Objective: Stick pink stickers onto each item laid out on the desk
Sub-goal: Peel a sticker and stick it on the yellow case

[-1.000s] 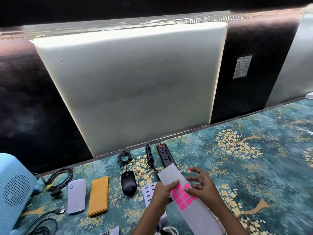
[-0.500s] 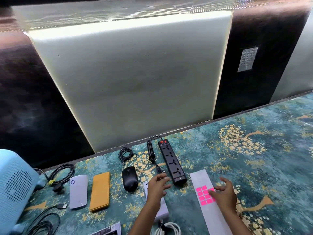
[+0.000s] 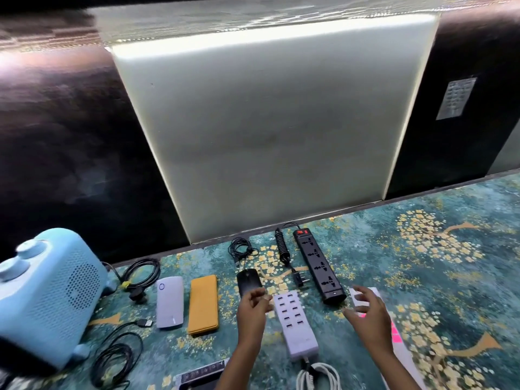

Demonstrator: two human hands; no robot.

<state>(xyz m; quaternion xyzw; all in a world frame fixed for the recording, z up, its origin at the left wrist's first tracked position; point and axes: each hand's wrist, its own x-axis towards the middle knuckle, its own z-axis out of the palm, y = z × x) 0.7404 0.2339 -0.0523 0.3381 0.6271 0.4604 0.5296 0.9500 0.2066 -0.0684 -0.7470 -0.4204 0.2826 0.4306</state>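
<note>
Sticker sheet: a pale backing strip (image 3: 375,291) lies flat on the bench (image 3: 422,277) at lower right, just right of the black power strip (image 3: 318,266); its pink stickers (image 3: 395,332) show beside the right wrist.
Right hand: the right hand (image 3: 365,316) hovers over the sheet's upper end, fingers spread and holding nothing.
Left hand: the left hand (image 3: 251,305) sits low centre, between the black mouse (image 3: 246,280) and the white multi-port charger (image 3: 294,325); its fingers are curled with thumb near forefinger, but blur hides whether they pinch a sticker.
Items laid out: from lower left, a pale blue heater-like box (image 3: 47,294), a white power bank (image 3: 169,302), a yellow case (image 3: 203,304), then mouse, charger and power strip, with loose black cables among them.
Done so far: no item shows a pink sticker, so the task looks barely started.
Left to do: seemingly every item; the mouse or charger appears the likeliest first target, being nearest the left hand.
</note>
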